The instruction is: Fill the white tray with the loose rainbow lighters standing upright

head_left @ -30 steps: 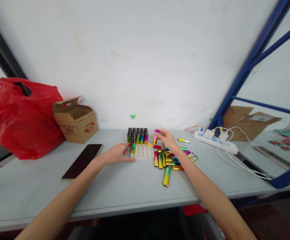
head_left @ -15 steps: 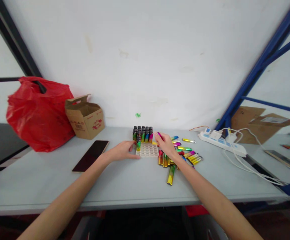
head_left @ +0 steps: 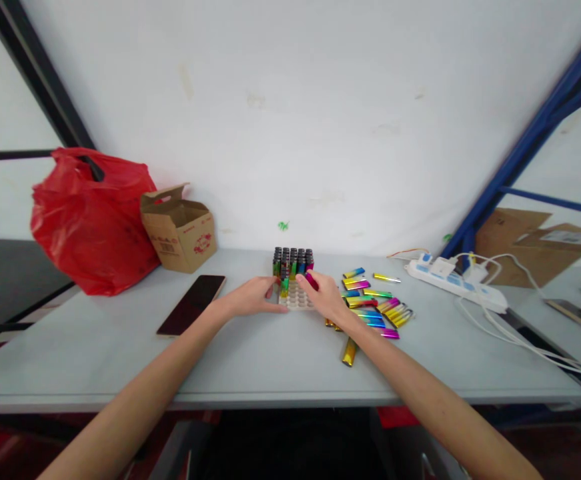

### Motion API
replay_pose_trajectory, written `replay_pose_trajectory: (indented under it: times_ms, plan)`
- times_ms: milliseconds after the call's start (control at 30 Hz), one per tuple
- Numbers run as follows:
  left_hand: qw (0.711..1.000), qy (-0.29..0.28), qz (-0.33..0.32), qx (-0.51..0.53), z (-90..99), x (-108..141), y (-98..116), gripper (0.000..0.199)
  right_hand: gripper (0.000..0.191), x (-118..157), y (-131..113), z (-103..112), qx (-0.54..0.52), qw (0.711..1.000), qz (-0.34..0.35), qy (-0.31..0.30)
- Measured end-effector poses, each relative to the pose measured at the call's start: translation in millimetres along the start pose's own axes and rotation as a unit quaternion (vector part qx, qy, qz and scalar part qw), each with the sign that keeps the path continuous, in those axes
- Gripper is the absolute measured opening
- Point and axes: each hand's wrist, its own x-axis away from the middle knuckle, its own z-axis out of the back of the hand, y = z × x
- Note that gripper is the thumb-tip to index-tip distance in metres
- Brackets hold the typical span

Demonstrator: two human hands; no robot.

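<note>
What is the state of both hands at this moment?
Left hand: open, thumb and fingers apart, at the left edge of the white tray.
Right hand: closed, holding a magenta lighter.

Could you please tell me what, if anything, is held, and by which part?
Right hand: a magenta lighter-like piece, gripped part hidden. Left hand, at the white tray: hold unclear.

At centre, the bare right hand (head_left: 324, 296) hides most of a shiny magenta oblong piece (head_left: 311, 281) and the right end of a pale, socketed tray (head_left: 296, 300). Its forearm (head_left: 415, 380), cut off lower right, covers some loose multicoloured metallic pieces (head_left: 373, 322). Lettering on the open brown cardboard box (head_left: 185, 243), left, is illegibly small.
</note>
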Motion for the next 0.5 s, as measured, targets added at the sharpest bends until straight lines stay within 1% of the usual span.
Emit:
replay_pose_trajectory:
  times_ms: [133,233,300,367,500]
  plan:
    - [1.0,0.001,-0.002,0.002,-1.3,-0.4,-2.9,0.066,0.036,2.6,-2.1,-2.0,0.02,0.999,0.028,-0.032]
    - [1.0,-0.002,-0.002,0.003,-1.2,-0.7,-3.2,0.067,0.042,4.5,-6.0,-1.4,0.037,0.998,0.033,-0.03]
    - [1.0,-0.004,-0.001,0.006,-0.5,-0.6,-2.0,0.067,0.048,5.2,-7.2,0.2,0.041,0.998,0.028,-0.024]
    - [1.0,-0.006,0.003,0.006,0.3,-0.5,-0.4,0.066,0.05,4.9,-6.4,2.1,0.039,0.999,0.017,-0.022]
    - [1.0,-0.008,0.008,0.005,0.8,-0.3,0.6,0.066,0.041,2.8,-3.3,4.7,0.044,0.999,-0.004,-0.019]
